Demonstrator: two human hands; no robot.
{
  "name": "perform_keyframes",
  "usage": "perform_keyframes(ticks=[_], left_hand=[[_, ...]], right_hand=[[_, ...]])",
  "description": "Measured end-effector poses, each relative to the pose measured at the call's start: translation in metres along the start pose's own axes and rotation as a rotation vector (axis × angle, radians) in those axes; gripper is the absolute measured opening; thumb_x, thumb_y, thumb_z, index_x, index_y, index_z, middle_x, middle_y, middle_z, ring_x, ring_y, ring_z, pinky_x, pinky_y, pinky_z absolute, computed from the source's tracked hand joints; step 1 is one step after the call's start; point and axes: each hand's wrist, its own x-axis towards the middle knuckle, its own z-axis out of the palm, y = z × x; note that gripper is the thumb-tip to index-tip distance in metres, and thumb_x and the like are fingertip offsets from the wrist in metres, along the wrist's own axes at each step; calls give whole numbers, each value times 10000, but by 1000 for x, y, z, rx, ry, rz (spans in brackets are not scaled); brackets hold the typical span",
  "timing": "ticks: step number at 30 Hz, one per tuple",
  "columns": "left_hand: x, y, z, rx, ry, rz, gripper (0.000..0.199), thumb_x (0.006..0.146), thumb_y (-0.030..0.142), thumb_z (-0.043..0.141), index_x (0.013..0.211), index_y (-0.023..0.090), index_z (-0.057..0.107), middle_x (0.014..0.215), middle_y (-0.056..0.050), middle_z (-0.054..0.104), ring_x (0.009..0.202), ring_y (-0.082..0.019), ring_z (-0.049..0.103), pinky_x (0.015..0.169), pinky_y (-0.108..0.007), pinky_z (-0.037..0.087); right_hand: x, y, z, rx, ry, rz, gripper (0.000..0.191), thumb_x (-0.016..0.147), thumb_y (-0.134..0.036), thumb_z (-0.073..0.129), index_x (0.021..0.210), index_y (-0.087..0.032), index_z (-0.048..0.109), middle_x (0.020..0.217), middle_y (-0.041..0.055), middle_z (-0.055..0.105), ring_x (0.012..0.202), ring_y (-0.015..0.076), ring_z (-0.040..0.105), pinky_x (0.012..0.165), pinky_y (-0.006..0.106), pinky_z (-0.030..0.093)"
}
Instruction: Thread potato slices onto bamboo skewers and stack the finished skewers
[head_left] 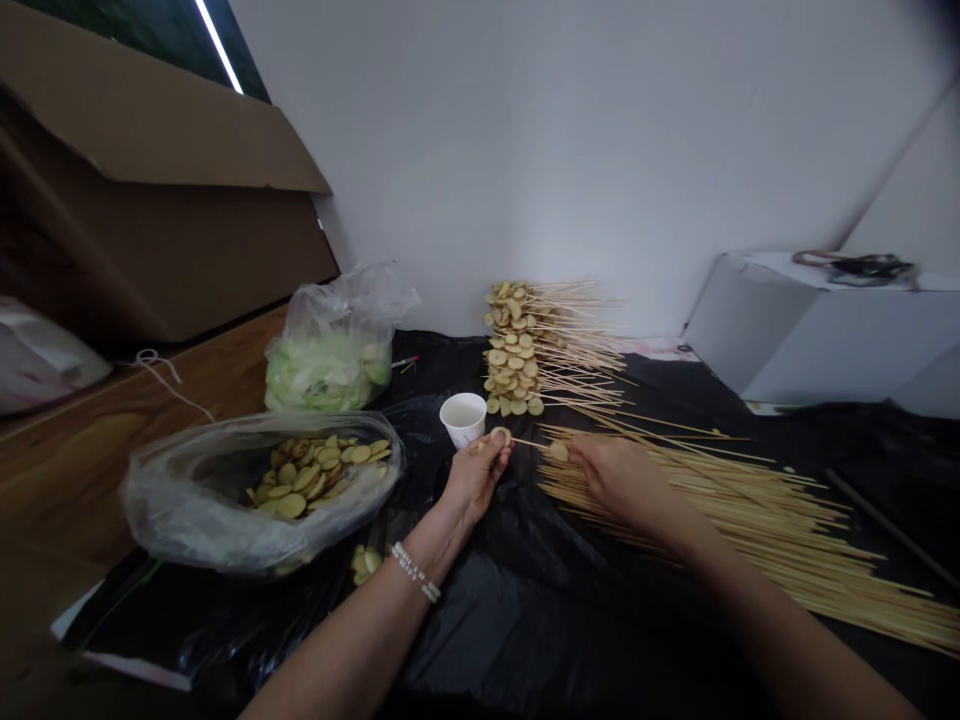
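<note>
Nearest: a double bracelet of pale beads (415, 573) circles the left wrist. A small heap of loose slices (366, 563) lies beside that forearm on black plastic sheeting (517, 610), thin, creased and faintly glossy.

Left hand (476, 475): fingers pinched on a potato slice (501, 437), round, flat, pale yellow. Right hand (615, 480): fingers closed around a bamboo skewer (529, 443), just behind a threaded slice (559, 452). The thin, straight shaft spans the gap between the hands.

Right side: a broad spread of bare skewers (780, 530), smooth, straw-coloured, roughly parallel, partly under the right forearm. Left side: an open clear plastic bag (172, 510), wrinkled, with many potato slices (292, 490) inside.

Just beyond the left hand, a white cup (463, 420) stands upright. Farther left, a translucent bag (330, 350) holds pale green pieces. Straight ahead, loaded skewers (514, 365) lie stacked, slices to the left, bare ends to the right.

Surface and room: brown wood grain (67, 460) shows left of the sheeting; a cardboard box (172, 210) stands at far left, a white box (847, 330) at right, cord-like items on top. Behind, a smooth, pale wall (555, 150).
</note>
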Motion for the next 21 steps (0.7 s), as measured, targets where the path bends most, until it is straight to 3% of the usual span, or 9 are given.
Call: perform_keyframes(ticks=[5,14,18,21], left_hand=[[-1,0,0,2,-2,-8,89,681,117,753,720,82,681,693,-36,644,555,-25,560,553,-92,494],[1,-3,-2,16,-14,-2,94,682,116,753,728,74,683,697,-33,651,539,-23,562,548,-93,495],[-2,-3,0,48,-4,-17,101,675,116,758,715,78,673,679,-30,648,526,-22,552,524,-91,478],[-6,-6,3,98,-66,-49,136,652,134,777,710,74,670,673,-35,645,542,-31,560,524,-95,474]], right_hand=[[1,1,-1,57,-58,-2,211,899,-180,364,785,-181,541,762,71,646,667,150,533,590,267,251],[2,4,3,108,17,-11,230,905,-178,355,738,-186,513,690,34,598,609,127,489,587,256,252],[2,5,4,157,-34,-31,239,913,-208,369,738,-182,530,704,40,605,625,130,500,590,253,261],[3,3,8,226,-84,-57,268,925,-224,358,736,-181,541,696,34,601,615,127,489,590,249,275]])
